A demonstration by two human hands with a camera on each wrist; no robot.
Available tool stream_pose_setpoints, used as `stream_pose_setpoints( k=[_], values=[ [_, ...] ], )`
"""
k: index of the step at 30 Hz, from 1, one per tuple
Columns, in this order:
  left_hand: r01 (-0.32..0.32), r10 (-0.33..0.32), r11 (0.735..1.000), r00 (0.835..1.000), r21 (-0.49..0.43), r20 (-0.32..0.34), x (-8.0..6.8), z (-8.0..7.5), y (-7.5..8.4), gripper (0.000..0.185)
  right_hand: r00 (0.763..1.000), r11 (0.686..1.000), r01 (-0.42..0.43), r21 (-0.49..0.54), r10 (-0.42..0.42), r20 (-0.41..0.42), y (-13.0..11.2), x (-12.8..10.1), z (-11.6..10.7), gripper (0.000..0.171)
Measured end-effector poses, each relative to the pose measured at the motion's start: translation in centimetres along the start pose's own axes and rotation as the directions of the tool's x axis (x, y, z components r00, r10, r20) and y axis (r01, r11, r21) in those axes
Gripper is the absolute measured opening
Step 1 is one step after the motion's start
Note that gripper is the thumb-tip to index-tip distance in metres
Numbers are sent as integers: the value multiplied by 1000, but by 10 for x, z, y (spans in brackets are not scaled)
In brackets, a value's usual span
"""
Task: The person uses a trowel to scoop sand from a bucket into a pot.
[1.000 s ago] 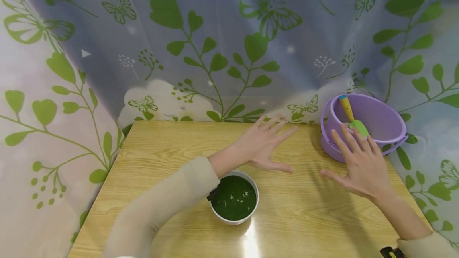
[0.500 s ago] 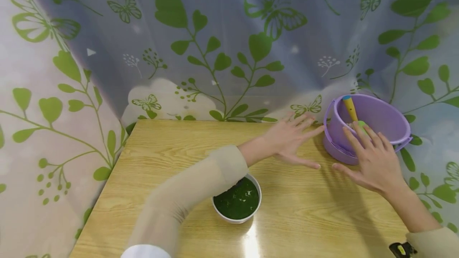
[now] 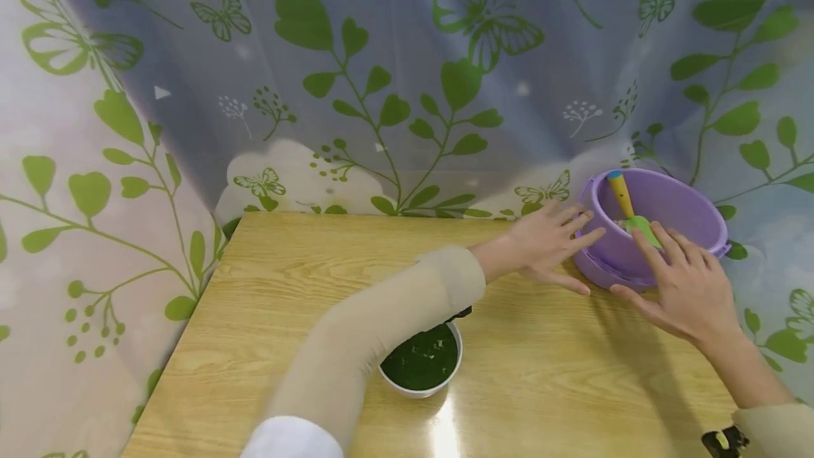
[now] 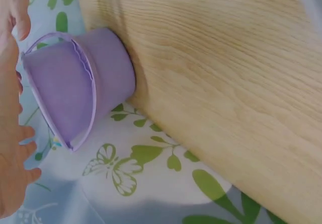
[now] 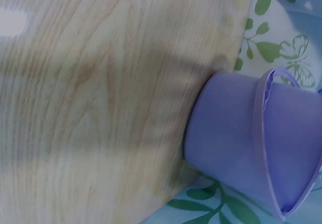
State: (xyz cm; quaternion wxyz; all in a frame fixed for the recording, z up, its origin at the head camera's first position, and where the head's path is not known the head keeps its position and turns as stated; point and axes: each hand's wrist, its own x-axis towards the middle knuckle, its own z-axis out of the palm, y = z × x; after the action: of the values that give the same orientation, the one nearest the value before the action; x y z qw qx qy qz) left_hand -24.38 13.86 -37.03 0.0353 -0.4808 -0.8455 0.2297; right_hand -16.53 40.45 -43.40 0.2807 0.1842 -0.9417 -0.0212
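Observation:
A purple bucket [image 3: 677, 196] with a carrying handle stands at the table's back right corner. Leaning inside it is what looks like a toy shovel, with a blue-tipped yellow handle [image 3: 622, 196] and a green part [image 3: 644, 227]. My left hand [image 3: 553, 242] reaches across, fingers spread, its fingertips overlapping the bucket's left side in the head view. Over the bucket's front, my right hand [image 3: 689, 285] has its fingers extended. Whether either hand touches the bucket, I cannot tell. In the left wrist view, the bucket [image 4: 108, 65] appears beside spread fingers.
A white bowl of dark green contents with pale flecks [image 3: 422, 366] sits on the wooden table [image 3: 305, 260], partly hidden under my left sleeve [image 3: 394, 309]. Leaf-and-butterfly patterned curtains [image 3: 394, 90] hang behind and beside the table.
My left hand has moved right, from mid-table to the bucket's left side, its sleeve passing over the bowl. My right hand has shifted slightly right. The bucket and bowl stay in place.

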Motion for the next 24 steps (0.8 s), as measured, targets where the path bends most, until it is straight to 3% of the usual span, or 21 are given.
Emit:
stream_pose_setpoints(
  k=[4, 14, 20, 24],
  values=[
    [3, -3, 1000, 1000, 14, 12, 14, -2, 7, 109, 999, 999, -34, -6, 34, 32, 8, -8, 2, 110],
    [38, -38, 998, 999, -44, -2, 43, -7, 15, 109, 997, 997, -73, -29, 73, -20, 18, -13, 6, 107],
    [44, -43, 997, 999, -57, 21, 53, -8, 18, 110, 987, 994, -42, -98, 27, -156, 21, -13, 9, 94],
    [31, -31, 999, 999, -16, 18, 56, -4, 18, 112, 982, 990, -45, -132, 20, -186, 23, -13, 10, 83]
  ],
)
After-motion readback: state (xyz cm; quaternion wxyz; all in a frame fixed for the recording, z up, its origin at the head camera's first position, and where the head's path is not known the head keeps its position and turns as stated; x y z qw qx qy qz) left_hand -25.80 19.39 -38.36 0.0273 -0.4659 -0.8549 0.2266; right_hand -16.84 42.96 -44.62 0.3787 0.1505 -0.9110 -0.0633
